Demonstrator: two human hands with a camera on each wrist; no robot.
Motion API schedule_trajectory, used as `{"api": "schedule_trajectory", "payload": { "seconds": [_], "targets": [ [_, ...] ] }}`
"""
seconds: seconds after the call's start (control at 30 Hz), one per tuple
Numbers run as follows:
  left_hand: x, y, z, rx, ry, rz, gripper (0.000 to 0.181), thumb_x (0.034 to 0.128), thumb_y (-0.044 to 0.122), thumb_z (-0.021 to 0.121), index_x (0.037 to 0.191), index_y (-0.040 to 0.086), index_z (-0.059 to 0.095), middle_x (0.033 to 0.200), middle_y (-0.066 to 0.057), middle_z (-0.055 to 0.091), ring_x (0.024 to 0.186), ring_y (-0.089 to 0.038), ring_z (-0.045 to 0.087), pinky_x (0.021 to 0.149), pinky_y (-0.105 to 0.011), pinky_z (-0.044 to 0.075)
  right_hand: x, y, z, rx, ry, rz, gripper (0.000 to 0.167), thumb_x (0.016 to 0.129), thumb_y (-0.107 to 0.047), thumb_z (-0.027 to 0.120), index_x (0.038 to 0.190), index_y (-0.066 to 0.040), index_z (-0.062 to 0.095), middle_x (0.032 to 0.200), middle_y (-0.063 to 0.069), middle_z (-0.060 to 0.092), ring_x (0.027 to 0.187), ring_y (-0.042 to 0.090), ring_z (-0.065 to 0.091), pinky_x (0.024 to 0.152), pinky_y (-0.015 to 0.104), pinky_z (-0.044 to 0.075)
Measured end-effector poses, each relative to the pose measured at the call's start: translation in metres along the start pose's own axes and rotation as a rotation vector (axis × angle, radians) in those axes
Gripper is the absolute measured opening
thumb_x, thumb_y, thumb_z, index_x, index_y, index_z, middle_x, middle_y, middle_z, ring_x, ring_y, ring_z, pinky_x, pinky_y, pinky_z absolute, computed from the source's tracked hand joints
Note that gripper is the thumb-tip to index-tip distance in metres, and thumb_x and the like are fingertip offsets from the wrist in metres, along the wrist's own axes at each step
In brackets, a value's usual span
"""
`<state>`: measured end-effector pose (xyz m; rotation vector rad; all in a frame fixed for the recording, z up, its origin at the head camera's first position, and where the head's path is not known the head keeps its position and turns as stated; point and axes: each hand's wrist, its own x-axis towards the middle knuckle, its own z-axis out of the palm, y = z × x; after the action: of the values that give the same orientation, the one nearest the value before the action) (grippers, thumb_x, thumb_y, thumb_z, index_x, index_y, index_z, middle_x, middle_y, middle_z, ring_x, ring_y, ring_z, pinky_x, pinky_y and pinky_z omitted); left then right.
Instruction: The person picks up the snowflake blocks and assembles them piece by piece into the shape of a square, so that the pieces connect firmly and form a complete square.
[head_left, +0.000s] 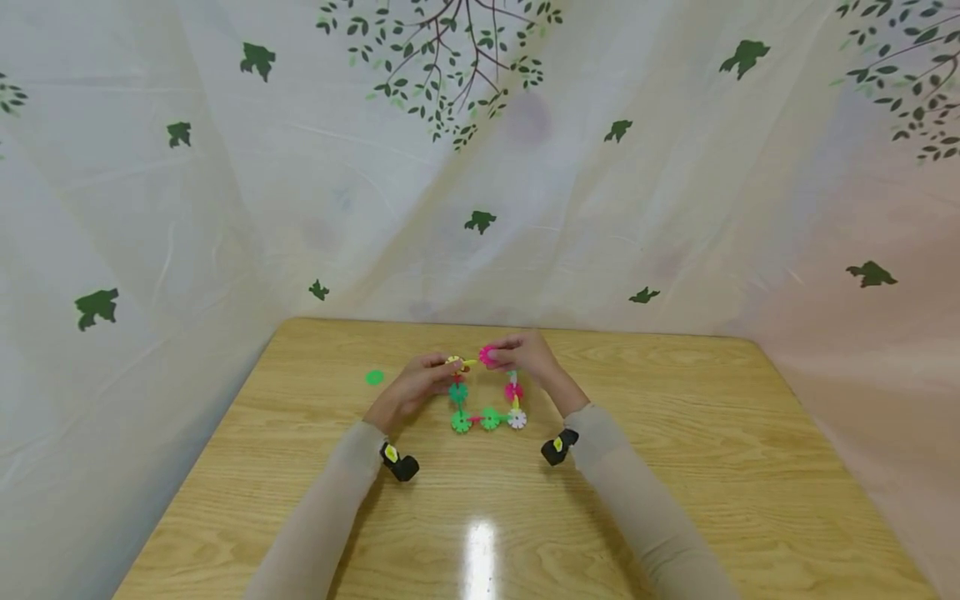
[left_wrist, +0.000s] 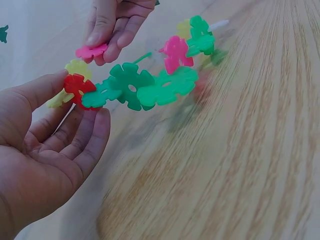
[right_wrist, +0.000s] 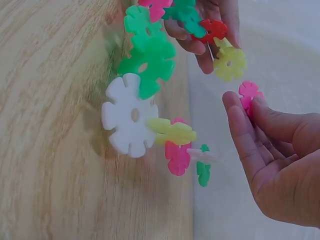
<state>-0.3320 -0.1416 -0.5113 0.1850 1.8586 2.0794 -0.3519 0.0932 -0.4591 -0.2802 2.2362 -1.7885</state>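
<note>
My left hand [head_left: 414, 385] pinches one end of a chain of interlocking plastic flower discs, at the red disc [left_wrist: 77, 90] and a yellow disc [right_wrist: 230, 63]. My right hand [head_left: 534, 360] holds a pink notched disc [right_wrist: 249, 94] between thumb and fingers. In the right wrist view a small gap shows between that pink disc and the yellow one. From my left hand the chain bends round through green discs [head_left: 461, 422], a white disc [right_wrist: 131, 115] and another pink disc [head_left: 513, 392]. A small green disc [right_wrist: 203, 165] ends its far side.
A loose green disc [head_left: 374, 377] lies on the wooden table [head_left: 465, 500] left of my left hand. Behind the table hangs a pale cloth [head_left: 405, 192] printed with leaves and birds. Each wrist wears a small black camera [head_left: 558, 447].
</note>
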Motion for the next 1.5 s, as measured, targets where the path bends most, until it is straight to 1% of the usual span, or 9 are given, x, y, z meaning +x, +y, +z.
{"api": "schedule_trajectory", "payload": {
  "seconds": [0.17, 0.27, 0.5, 0.77, 0.93, 1.13, 1.23, 1.37, 1.5],
  "targets": [
    [-0.001, 0.0, 0.002, 0.01, -0.011, 0.021, 0.009, 0.1036, 0.013, 0.06, 0.103, 0.01, 0.068, 0.115, -0.013, 0.074, 0.105, -0.018, 0.072, 0.087, -0.028, 0.061, 0.002, 0.001, 0.002, -0.043, 0.011, -0.008, 0.026, 0.094, 0.0, 0.07, 0.118, 0.011, 0.069, 0.099, 0.023, 0.076, 0.078, 0.02, 0.077, 0.089, 0.055, 0.06],
    [-0.001, 0.001, 0.003, -0.002, -0.01, 0.03, 0.009, 0.1033, 0.011, 0.06, 0.099, 0.012, 0.068, 0.114, -0.015, 0.074, 0.1, -0.016, 0.072, 0.084, -0.027, 0.061, 0.002, 0.001, 0.003, -0.048, 0.009, -0.019, 0.026, 0.094, 0.001, 0.07, 0.117, 0.011, 0.069, 0.099, 0.024, 0.076, 0.078, 0.022, 0.078, 0.087, 0.055, 0.06],
    [-0.001, 0.0, 0.004, -0.017, -0.009, 0.031, 0.009, 0.1029, 0.01, 0.06, 0.099, 0.011, 0.068, 0.109, -0.011, 0.074, 0.1, -0.018, 0.072, 0.084, -0.027, 0.061, -0.001, 0.002, 0.002, -0.051, -0.01, -0.052, 0.023, 0.093, 0.003, 0.07, 0.114, 0.013, 0.07, 0.098, 0.025, 0.076, 0.079, 0.023, 0.077, 0.086, 0.055, 0.061],
    [-0.001, 0.0, 0.006, -0.017, -0.007, 0.02, 0.01, 0.1022, 0.008, 0.061, 0.098, 0.013, 0.067, 0.097, 0.001, 0.073, 0.093, -0.011, 0.072, 0.086, -0.026, 0.06, -0.002, 0.005, 0.003, -0.037, -0.01, -0.018, 0.021, 0.093, 0.002, 0.07, 0.113, 0.011, 0.071, 0.095, 0.02, 0.077, 0.078, 0.02, 0.077, 0.085, 0.052, 0.062],
    [0.0, -0.001, 0.007, -0.009, -0.001, 0.015, 0.008, 0.1016, 0.007, 0.061, 0.098, 0.012, 0.067, 0.094, 0.005, 0.072, 0.092, -0.01, 0.072, 0.086, -0.026, 0.061, -0.002, 0.007, 0.004, -0.022, -0.007, -0.039, 0.022, 0.093, 0.003, 0.07, 0.114, 0.011, 0.07, 0.099, 0.024, 0.076, 0.078, 0.02, 0.077, 0.083, 0.051, 0.063],
    [-0.002, -0.001, 0.01, -0.026, 0.0, 0.024, 0.008, 0.1005, 0.003, 0.061, 0.106, 0.002, 0.067, 0.092, 0.004, 0.073, 0.09, -0.009, 0.073, 0.088, -0.028, 0.061, -0.001, 0.011, 0.004, 0.015, -0.005, -0.06, 0.021, 0.092, 0.004, 0.071, 0.111, 0.012, 0.071, 0.093, 0.015, 0.077, 0.073, 0.015, 0.075, 0.082, 0.05, 0.063],
    [-0.004, 0.0, 0.01, -0.024, 0.002, 0.034, 0.014, 0.0996, 0.001, 0.061, 0.11, -0.005, 0.067, 0.093, 0.004, 0.073, 0.089, -0.009, 0.072, 0.089, -0.028, 0.061, -0.001, 0.013, 0.004, 0.017, -0.004, -0.067, 0.021, 0.091, 0.005, 0.071, 0.11, 0.013, 0.071, 0.092, 0.014, 0.077, 0.073, 0.013, 0.075, 0.077, 0.044, 0.065],
    [-0.006, 0.002, 0.012, -0.026, 0.009, 0.053, 0.015, 0.0979, 0.0, 0.064, 0.11, -0.005, 0.069, 0.096, 0.002, 0.072, 0.09, -0.011, 0.073, 0.092, -0.031, 0.061, -0.002, 0.015, 0.004, 0.028, 0.004, -0.072, 0.021, 0.089, 0.006, 0.073, 0.109, 0.013, 0.071, 0.09, 0.013, 0.078, 0.071, 0.011, 0.073, 0.07, 0.034, 0.065],
    [-0.007, 0.003, 0.013, -0.041, 0.014, 0.066, 0.019, 0.0964, -0.001, 0.066, 0.113, -0.009, 0.069, 0.097, 0.0, 0.072, 0.089, -0.012, 0.074, 0.091, -0.033, 0.062, -0.003, 0.016, 0.005, 0.047, 0.013, -0.087, 0.021, 0.088, 0.006, 0.074, 0.107, 0.014, 0.071, 0.089, 0.014, 0.078, 0.069, 0.011, 0.073, 0.068, 0.033, 0.065]
  ]
}}
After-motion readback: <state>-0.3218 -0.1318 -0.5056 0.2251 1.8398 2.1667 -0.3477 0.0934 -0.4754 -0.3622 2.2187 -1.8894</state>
